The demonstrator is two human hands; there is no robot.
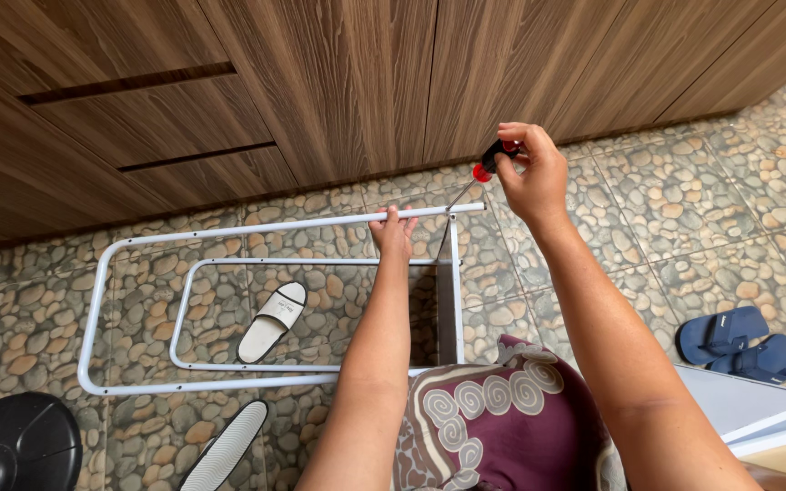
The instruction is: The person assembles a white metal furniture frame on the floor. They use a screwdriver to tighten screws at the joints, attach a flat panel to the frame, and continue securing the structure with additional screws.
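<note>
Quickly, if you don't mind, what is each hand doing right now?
Left hand: closed on the top tube of the white metal frame.
Right hand: closed on the red and black handle of a screwdriver.

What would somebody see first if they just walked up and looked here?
Likely the right hand at the top middle, gripping a red and black screwdriver whose tip meets the end of a white metal tube frame. The left hand grips that frame's top bar just beside it. Inside the frame, on the pebble-patterned floor, lies a white slipper, with blue sandals off to the right.
</note>
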